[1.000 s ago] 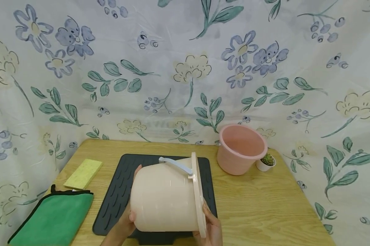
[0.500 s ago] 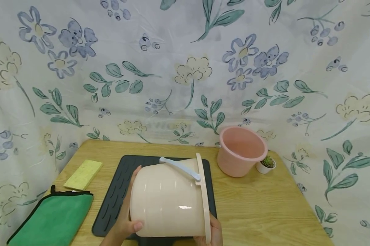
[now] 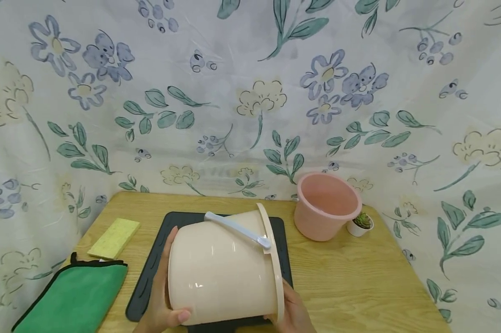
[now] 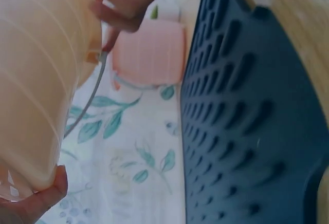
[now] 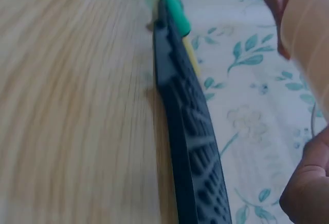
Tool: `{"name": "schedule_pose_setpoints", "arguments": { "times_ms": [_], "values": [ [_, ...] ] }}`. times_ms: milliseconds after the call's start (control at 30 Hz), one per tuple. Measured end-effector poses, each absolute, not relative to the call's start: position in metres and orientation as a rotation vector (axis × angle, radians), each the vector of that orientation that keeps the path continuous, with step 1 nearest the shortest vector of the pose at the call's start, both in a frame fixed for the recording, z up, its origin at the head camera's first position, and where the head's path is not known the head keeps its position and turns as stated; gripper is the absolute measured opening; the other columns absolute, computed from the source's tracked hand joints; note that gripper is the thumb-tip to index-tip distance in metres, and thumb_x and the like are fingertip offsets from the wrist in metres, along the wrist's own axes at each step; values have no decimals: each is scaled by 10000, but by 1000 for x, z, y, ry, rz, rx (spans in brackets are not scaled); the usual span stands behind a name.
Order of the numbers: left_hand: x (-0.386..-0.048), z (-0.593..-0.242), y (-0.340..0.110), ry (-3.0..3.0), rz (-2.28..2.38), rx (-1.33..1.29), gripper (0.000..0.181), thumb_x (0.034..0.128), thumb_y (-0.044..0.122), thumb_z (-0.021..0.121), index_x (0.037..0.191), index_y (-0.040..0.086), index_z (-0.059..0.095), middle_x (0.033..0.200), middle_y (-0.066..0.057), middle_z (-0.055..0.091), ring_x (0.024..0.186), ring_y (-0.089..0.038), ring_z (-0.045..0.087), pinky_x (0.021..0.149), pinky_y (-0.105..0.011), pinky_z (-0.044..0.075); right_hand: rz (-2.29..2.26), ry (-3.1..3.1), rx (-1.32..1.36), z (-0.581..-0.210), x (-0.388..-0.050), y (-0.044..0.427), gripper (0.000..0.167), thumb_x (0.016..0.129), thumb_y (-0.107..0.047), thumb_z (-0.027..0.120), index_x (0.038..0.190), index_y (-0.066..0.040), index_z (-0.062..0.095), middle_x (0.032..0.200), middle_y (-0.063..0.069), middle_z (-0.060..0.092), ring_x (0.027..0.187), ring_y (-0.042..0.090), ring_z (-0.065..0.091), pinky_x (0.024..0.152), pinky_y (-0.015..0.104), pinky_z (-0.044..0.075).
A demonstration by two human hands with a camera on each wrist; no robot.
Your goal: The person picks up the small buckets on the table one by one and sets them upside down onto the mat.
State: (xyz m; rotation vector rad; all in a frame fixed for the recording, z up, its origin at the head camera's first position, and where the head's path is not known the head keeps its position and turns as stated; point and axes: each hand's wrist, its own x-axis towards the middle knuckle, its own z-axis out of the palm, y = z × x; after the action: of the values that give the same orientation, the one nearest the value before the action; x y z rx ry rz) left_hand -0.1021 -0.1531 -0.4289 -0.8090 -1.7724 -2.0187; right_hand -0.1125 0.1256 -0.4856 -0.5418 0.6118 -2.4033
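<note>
A cream bucket (image 3: 223, 268) with a pale blue handle (image 3: 238, 229) is held on its side above a dark ridged mat (image 3: 144, 282). Its rim faces right and its base left. My left hand (image 3: 158, 298) grips the base end, thumb on the near side and fingers round the far side. At the rim, my right hand (image 3: 293, 309) holds the lower edge, with part of its fingers hidden behind the bucket. In the left wrist view the bucket (image 4: 36, 80) is lifted clear of the mat (image 4: 236, 111). The inside of the bucket is out of sight.
At the back right stand a pink bucket (image 3: 317, 224) and a small potted succulent (image 3: 360, 224). A yellow sponge cloth (image 3: 114, 238) and a folded green cloth (image 3: 73, 296) lie on the left of the wooden table (image 3: 350, 286). A floral curtain (image 3: 217, 138) hangs behind.
The cream bucket has come slightly nearer and tilted, its base shifting left and its handle turning toward the near side. My left thumb now shows more fully on the near side.
</note>
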Motion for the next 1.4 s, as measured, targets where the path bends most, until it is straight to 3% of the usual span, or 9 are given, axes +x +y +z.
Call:
{"name": "schedule_pose_setpoints", "arguments": {
  "times_ms": [133, 333, 533, 633, 767, 933, 1100, 1267, 1400],
  "values": [
    [-102, -424, -160, -1719, -1985, -832, 1072, 780, 183, 705, 1589, 36, 18, 1457, -143, 401, 1117, -205, 564, 715, -342, 589, -2355, 898, -549, -482, -117, 134, 471, 1080, -85, 237, 1440, -220, 510, 1223, 27, 630, 914, 99, 667, 758, 221, 570],
    [-98, -417, -169, -1778, -1998, -747, 1170, 674, 28, 724, 1604, 96, 18, 1493, -107, 366, 1114, -184, 566, 738, -339, 592, -2157, 1410, -422, -473, -120, 143, 399, 1038, -119, 455, 1372, -315, 553, 1186, -39, 636, 886, 81, 626, 740, 243, 565],
    [-97, -414, -178, -1841, -1872, -732, 1311, 543, -46, 781, 1600, 89, 19, 1578, -114, 256, 1164, -156, 539, 763, -276, 574, -1958, 1648, -589, -463, -122, 156, 458, 968, -92, 595, 1400, -237, 546, 1054, -2, 615, 891, 96, 602, 770, 276, 558],
    [-98, -415, -181, -1855, -1675, -742, 1347, 495, 54, 883, 1579, 13, 84, 1604, -181, 206, 1229, -176, 490, 845, -186, 515, -1908, 1672, -701, -462, -123, 164, 518, 955, -57, 626, 1443, -191, 515, 1055, 47, 595, 909, 102, 606, 778, 252, 552],
    [-98, -416, -184, -1908, -1458, -700, 1393, 474, 279, 973, 1550, -45, 151, 1622, -252, 108, 1383, -224, 332, 1020, -166, 343, -1750, 1777, -776, -468, -129, 176, 617, 938, -71, 673, 1503, -139, 437, 1077, 203, 572, 938, 144, 608, 811, 273, 557],
    [-96, -416, -188, -1949, -1356, -650, 1403, 470, 385, 983, 1542, -47, 186, 1618, -274, 99, 1428, -220, 267, 1057, -173, 273, -1586, 1820, -800, -476, -134, 187, 683, 931, -109, 696, 1531, -74, 371, 1086, 356, 518, 956, 170, 587, 851, 304, 544],
    [-95, -416, -192, -1969, -1323, -633, 1406, 456, 380, 990, 1540, -39, 200, 1608, -287, 112, 1412, -204, 286, 1045, -160, 286, -1555, 1827, -813, -483, -137, 196, 703, 930, -116, 698, 1534, -43, 346, 1020, 375, 487, 911, 129, 547, 800, 264, 527],
    [-95, -415, -196, -1987, -1279, -639, 1414, 447, 413, 993, 1537, -34, 211, 1590, -306, 126, 1362, -199, 314, 1006, -143, 310, -1488, 1845, -823, -488, -142, 203, 750, 894, -82, 732, 1525, 0, 336, 904, 397, 438, 776, 45, 476, 661, 175, 447],
    [-93, -415, -198, -2004, -1211, -632, 1404, 462, 490, 979, 1531, -30, 232, 1585, -306, 140, 1345, -194, 320, 984, -122, 309, -1411, 1916, -878, -490, -145, 207, 722, 894, -84, 730, 1505, 26, 361, 759, 296, 413, 650, -21, 413, 579, 163, 366]
  ]
}}
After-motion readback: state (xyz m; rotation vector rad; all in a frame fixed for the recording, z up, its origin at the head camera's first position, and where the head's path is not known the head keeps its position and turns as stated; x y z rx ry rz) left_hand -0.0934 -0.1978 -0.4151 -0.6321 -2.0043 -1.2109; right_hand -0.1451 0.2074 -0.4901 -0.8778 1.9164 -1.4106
